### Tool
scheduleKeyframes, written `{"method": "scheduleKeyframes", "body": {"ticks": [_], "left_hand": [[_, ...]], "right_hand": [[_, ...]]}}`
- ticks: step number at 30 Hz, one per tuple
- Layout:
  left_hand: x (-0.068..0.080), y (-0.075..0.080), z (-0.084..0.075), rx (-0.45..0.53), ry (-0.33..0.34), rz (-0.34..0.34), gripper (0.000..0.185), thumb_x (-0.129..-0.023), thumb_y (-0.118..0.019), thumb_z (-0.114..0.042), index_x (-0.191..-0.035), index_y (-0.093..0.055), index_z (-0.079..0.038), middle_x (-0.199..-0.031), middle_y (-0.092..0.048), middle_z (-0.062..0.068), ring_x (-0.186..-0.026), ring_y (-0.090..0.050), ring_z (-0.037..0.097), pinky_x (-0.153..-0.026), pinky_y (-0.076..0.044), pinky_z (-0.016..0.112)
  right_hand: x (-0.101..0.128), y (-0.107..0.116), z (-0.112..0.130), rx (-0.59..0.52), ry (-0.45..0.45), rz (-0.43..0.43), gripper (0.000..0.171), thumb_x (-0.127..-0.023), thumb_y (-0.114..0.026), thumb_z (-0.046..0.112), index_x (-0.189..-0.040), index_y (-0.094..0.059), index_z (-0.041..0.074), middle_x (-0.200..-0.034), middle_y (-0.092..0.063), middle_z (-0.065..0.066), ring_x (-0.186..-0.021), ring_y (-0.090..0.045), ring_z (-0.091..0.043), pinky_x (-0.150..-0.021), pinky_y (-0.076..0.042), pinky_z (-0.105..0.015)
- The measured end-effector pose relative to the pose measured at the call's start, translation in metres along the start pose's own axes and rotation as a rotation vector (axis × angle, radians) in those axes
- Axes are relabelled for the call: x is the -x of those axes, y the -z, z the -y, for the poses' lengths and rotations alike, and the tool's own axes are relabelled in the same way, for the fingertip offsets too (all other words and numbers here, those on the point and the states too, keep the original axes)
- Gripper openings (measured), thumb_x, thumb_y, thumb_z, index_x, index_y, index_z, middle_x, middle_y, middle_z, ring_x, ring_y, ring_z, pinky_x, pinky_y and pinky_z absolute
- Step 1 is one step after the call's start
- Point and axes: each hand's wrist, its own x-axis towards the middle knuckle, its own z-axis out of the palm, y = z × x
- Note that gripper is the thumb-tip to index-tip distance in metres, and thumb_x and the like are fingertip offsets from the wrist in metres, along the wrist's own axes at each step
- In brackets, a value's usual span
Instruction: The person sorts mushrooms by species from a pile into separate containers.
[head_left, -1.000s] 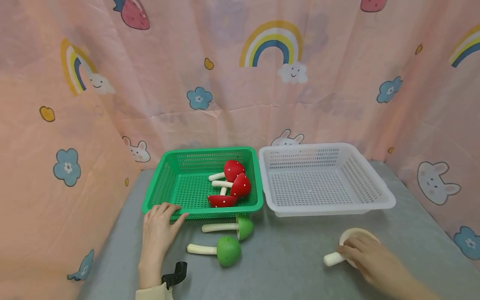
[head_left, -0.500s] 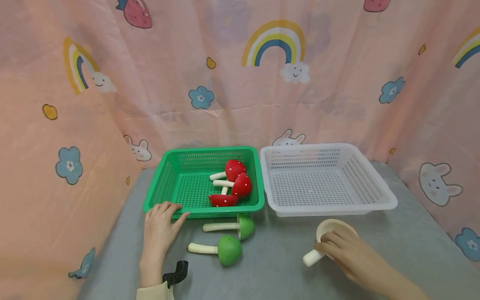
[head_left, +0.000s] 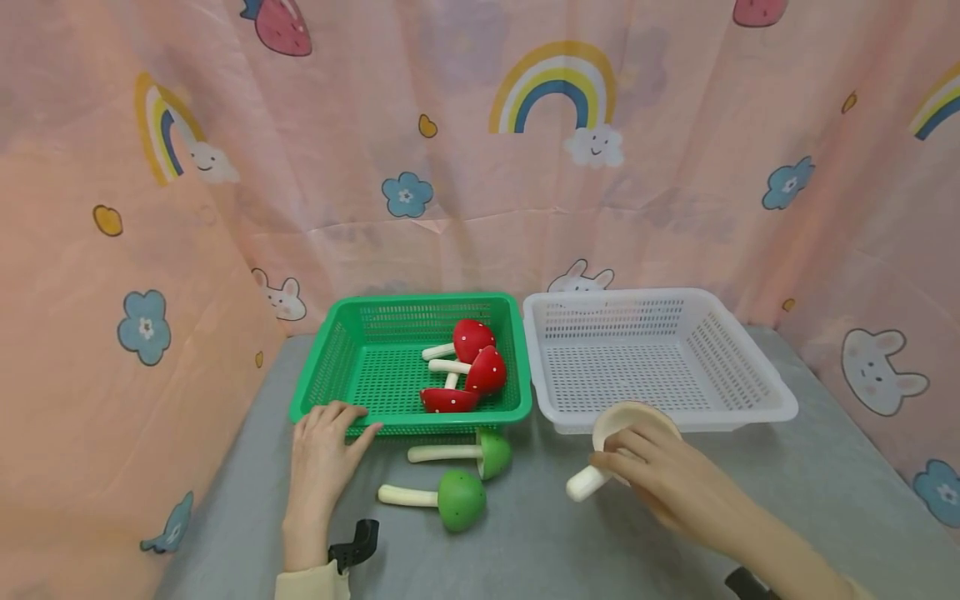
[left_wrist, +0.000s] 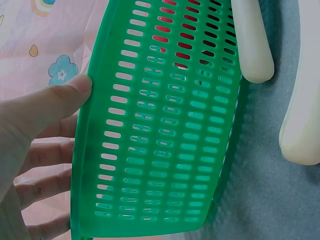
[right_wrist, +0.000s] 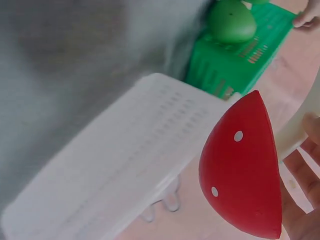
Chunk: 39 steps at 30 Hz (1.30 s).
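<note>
My right hand pinches a toy mushroom by its white stem, in front of the white basket. The right wrist view shows its red cap with white dots, while the head view shows the pale underside. My left hand grips the near left rim of the green basket. Its thumb lies on the rim and the fingers reach behind the wall. Inside that basket lie three red mushrooms with white dots and stems.
Two green-capped mushrooms lie on the grey table in front of the green basket: one nearer, one close to the basket wall. Both stems point left. The two baskets stand side by side before a pink patterned curtain.
My right hand has lifted the mushroom and carried it left and away from me, toward the near side of the white basket. My left hand keeps its hold on the green basket.
</note>
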Motion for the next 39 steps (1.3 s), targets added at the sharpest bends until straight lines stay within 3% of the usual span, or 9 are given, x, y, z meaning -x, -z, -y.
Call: {"method": "scheduleKeyframes", "body": {"ticks": [2,4,8,12,21,32,39], "left_hand": [[0.000,0.001,0.000,-0.003,0.002,0.004,0.028,-0.079,-0.079,-0.029,-0.099,-0.073,-0.010,-0.099,-0.068,0.008,-0.101,-0.057,0.031,-0.097,-0.041,0.055],[0.000,0.001,-0.001,-0.004,0.002,0.006,0.028,-0.079,-0.079,-0.029,-0.099,-0.073,-0.010,-0.100,-0.068,0.009,-0.101,-0.057,0.031,-0.097,-0.041,0.055],[-0.001,0.001,-0.002,-0.002,0.002,0.008,0.028,-0.079,-0.078,-0.030,-0.099,-0.073,-0.010,-0.100,-0.068,0.008,-0.101,-0.057,0.031,-0.097,-0.041,0.055],[-0.001,0.000,-0.002,-0.001,0.004,0.001,0.029,-0.079,-0.079,-0.030,-0.099,-0.073,-0.010,-0.099,-0.068,0.008,-0.101,-0.057,0.030,-0.097,-0.041,0.054],[0.000,-0.002,-0.001,0.002,-0.006,-0.019,0.029,-0.077,-0.080,-0.029,-0.098,-0.073,-0.011,-0.098,-0.068,0.008,-0.099,-0.058,0.030,-0.095,-0.042,0.054],[-0.001,0.001,0.002,-0.002,-0.010,-0.013,0.028,-0.078,-0.080,-0.029,-0.098,-0.073,-0.012,-0.098,-0.069,0.007,-0.100,-0.058,0.030,-0.096,-0.041,0.054],[-0.001,-0.001,0.000,-0.007,-0.011,-0.019,0.029,-0.077,-0.080,-0.029,-0.098,-0.073,-0.011,-0.097,-0.069,0.008,-0.097,-0.059,0.030,-0.095,-0.042,0.054]], "right_hand": [[-0.010,0.001,0.000,-0.027,-0.004,0.031,0.018,-0.094,-0.057,0.018,-0.107,-0.068,0.022,-0.101,-0.063,0.011,-0.104,-0.051,-0.017,-0.099,-0.034,-0.027],[-0.020,0.000,0.000,-0.049,-0.002,0.045,0.032,-0.080,-0.070,0.009,-0.108,-0.067,0.023,-0.103,-0.063,0.010,-0.105,-0.051,-0.017,-0.098,-0.037,-0.029],[-0.040,-0.005,-0.003,-0.097,-0.028,0.085,0.045,-0.071,-0.080,0.004,-0.109,-0.067,0.024,-0.102,-0.064,0.010,-0.106,-0.050,-0.016,-0.092,-0.045,-0.032],[-0.061,-0.014,-0.010,-0.133,-0.032,0.089,0.042,-0.072,-0.079,0.002,-0.107,-0.068,0.023,-0.101,-0.063,0.007,-0.108,-0.049,-0.016,-0.089,-0.048,-0.034],[-0.109,-0.033,-0.022,-0.132,0.033,0.086,0.035,-0.076,-0.078,0.006,-0.108,-0.069,0.019,-0.102,-0.066,0.003,-0.115,-0.051,-0.024,-0.101,-0.044,-0.046],[-0.169,-0.070,-0.028,-0.114,0.168,0.079,0.026,-0.082,-0.070,0.001,-0.102,-0.071,0.017,-0.096,-0.066,0.001,-0.111,-0.055,-0.028,-0.104,-0.041,-0.045],[-0.197,-0.099,-0.025,-0.028,0.200,0.164,0.021,-0.084,-0.070,0.005,-0.099,-0.071,0.020,-0.095,-0.065,0.001,-0.109,-0.056,-0.024,-0.098,-0.045,-0.042]]}}
